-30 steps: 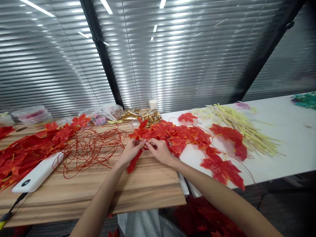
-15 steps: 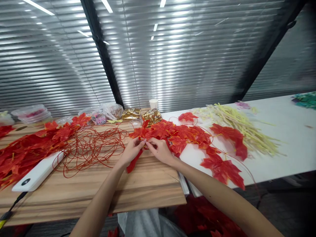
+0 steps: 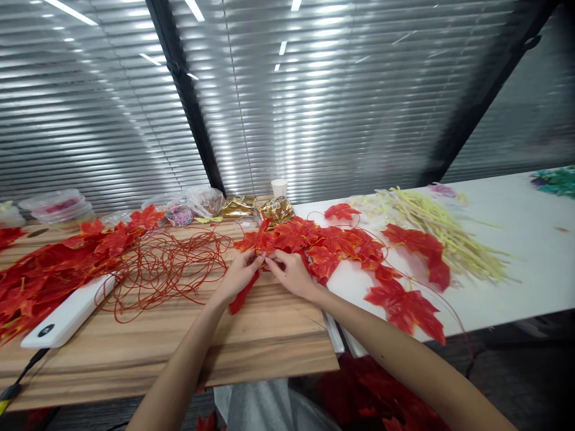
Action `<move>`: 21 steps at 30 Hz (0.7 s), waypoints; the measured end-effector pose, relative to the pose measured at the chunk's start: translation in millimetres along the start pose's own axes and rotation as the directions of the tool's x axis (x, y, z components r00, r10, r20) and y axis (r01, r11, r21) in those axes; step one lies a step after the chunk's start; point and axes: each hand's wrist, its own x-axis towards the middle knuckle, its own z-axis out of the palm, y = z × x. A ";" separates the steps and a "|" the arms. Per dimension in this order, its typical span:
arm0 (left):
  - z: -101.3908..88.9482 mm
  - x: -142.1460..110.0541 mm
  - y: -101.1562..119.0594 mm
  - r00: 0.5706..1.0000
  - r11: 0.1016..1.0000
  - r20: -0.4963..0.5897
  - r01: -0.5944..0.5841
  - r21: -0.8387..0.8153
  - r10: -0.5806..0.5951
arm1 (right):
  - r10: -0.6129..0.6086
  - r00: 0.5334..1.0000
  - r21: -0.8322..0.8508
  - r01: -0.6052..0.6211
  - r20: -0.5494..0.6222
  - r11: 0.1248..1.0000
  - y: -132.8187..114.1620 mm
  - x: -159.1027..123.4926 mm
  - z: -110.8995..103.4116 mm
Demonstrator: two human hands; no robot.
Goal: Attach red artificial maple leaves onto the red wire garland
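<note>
My left hand (image 3: 242, 272) and my right hand (image 3: 290, 271) meet fingertip to fingertip over the wooden board. Both are closed in a pinch on a red artificial maple leaf (image 3: 243, 297), part of which hangs below the fingers. The pinched spot itself is too small to make out. Right behind my hands lies a garland of red maple leaves (image 3: 294, 235), running to the right onto the white table. To the left, a loose tangle of thin red cord (image 3: 173, 263) spreads over the board.
A pile of red leaves (image 3: 58, 263) and a white power bank (image 3: 72, 311) with a cable lie at left. Gold packets (image 3: 276, 211), a paper cup (image 3: 279, 188) and plastic tubs (image 3: 60, 206) line the back. Yellow strips (image 3: 440, 233) lie on the white table (image 3: 516, 239).
Almost nothing differs. My hands keep the same pinched position, and the hanging leaf part has shifted very slightly.
</note>
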 end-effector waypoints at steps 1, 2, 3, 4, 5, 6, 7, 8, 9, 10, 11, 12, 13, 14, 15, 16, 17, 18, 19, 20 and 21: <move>0.1 -0.3 1.0 1.000 1.000 0.003 -0.003 0.006 0.003 | -0.001 1.000 -0.001 0.001 0.001 1.000 0.1 0.0 0.0; 0.3 -0.5 2.1 1.000 1.000 0.006 -0.004 0.012 0.003 | -0.002 1.000 -0.002 0.002 0.003 1.000 0.2 0.0 0.0; 0.6 -0.7 3.3 1.000 1.000 0.008 -0.002 0.019 0.002 | -0.002 1.000 -0.004 0.002 0.004 1.000 0.3 0.0 0.0; 0.9 -0.9 4.6 1.000 1.000 0.007 0.001 0.028 -0.001 | -0.002 1.000 -0.006 0.002 0.003 1.000 0.3 0.1 -0.1; 1.1 -1.1 5.8 1.000 0.999 0.006 0.003 0.043 -0.003 | -0.003 1.000 -0.008 0.003 0.003 1.000 0.4 0.1 -0.2; 1.4 -1.2 7.0 1.000 0.998 0.006 0.003 0.061 -0.004 | -0.004 1.000 -0.010 0.004 0.003 1.000 0.4 0.2 -0.3; 1.5 -1.3 8.0 1.000 0.997 0.004 0.002 0.079 -0.002 | -0.004 1.000 -0.013 0.004 0.004 1.000 0.4 0.2 -0.4; 1.7 -1.3 8.9 1.000 0.995 0.001 0.000 0.095 0.000 | -0.005 1.000 -0.017 0.005 0.005 1.000 0.4 0.3 -0.5; 1.7 -1.3 9.4 1.000 0.994 0.000 -0.001 0.110 0.001 | -0.006 1.000 -0.021 0.006 0.008 1.000 0.4 0.3 -0.6; 1.7 -1.3 9.8 1.000 0.993 -0.001 -0.003 0.120 0.003 | -0.007 1.000 -0.025 0.007 0.011 1.000 0.3 0.4 -0.6; 1.7 -1.3 10.1 1.000 0.992 0.000 -0.007 0.128 0.007 | -0.008 1.000 -0.026 0.008 0.013 1.000 0.3 0.4 -0.6; 1.6 -1.3 10.3 1.000 0.991 0.001 -0.011 0.134 0.011 | -0.008 1.000 -0.025 0.009 0.014 1.000 0.2 0.4 -0.6; 1.6 -1.4 10.7 1.000 0.990 -0.001 -0.015 0.142 0.015 | -0.007 1.000 -0.023 0.007 0.015 1.000 0.1 0.3 -0.6; 1.7 -1.4 11.1 1.000 0.988 -0.005 -0.019 0.152 0.020 | -0.005 1.000 -0.020 0.005 0.015 1.000 0.0 0.2 -0.6; 1.7 -1.5 11.6 1.000 0.986 -0.011 -0.020 0.163 0.022 | -0.002 1.000 -0.017 0.002 0.014 1.000 0.0 0.0 -0.6; 1.7 -1.5 12.2 1.000 0.984 -0.015 -0.021 0.176 0.024 | 0.001 1.000 -0.015 -0.001 0.015 1.000 0.1 -0.1 -0.6; 1.7 -1.5 12.6 1.000 0.982 -0.017 -0.020 0.189 0.024 | 0.002 1.000 -0.015 -0.002 0.016 1.000 0.2 -0.1 -0.5; 1.6 -1.5 12.8 1.000 0.980 -0.015 -0.020 0.198 0.023 | 0.003 1.000 -0.016 -0.002 0.016 1.000 0.5 -0.1 -0.5; 1.5 -1.4 12.7 1.000 0.979 -0.010 -0.020 0.204 0.022 | 0.001 1.000 -0.017 0.000 0.017 1.000 0.8 -0.1 -0.4; 1.2 -1.2 12.2 1.000 0.978 -0.003 -0.021 0.208 0.022 | -0.003 1.000 -0.021 0.003 0.018 1.000 1.2 0.0 -0.3; 0.9 -0.9 11.3 1.000 0.977 0.003 -0.024 0.210 0.023 | -0.006 1.000 -0.028 0.007 0.017 1.000 1.7 0.2 -0.1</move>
